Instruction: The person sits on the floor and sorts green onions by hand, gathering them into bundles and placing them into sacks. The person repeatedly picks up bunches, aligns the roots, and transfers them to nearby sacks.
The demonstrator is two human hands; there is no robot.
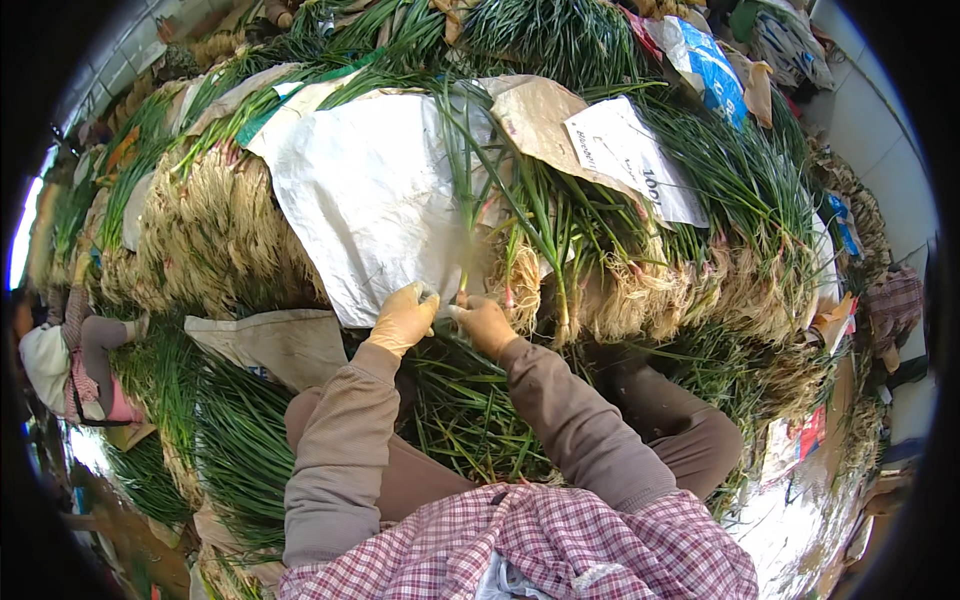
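My right hand [485, 325] pinches a green onion [463, 281] near its pinkish root end, and its long leaves stand up over a white plastic sheet [367, 195]. Close beside it, my gloved left hand [405, 319] has curled fingers at the sheet's lower edge. Whether that hand grips anything is not clear. Just right of my hands, loose green onions [559, 292] with pale stringy roots lean against the heap. A larger bundle of roots [225, 217] hangs to the left of the sheet. Cut green leaves [469, 405] lie between my knees.
Brown paper [536, 127] and a printed white sack [626, 154] cover part of the onion heap. Dark green leaves [244, 442] and a folded pale sack [274, 345] lie to my left. Another person [79, 360] sits at far left. A tiled wall [874, 127] stands at right.
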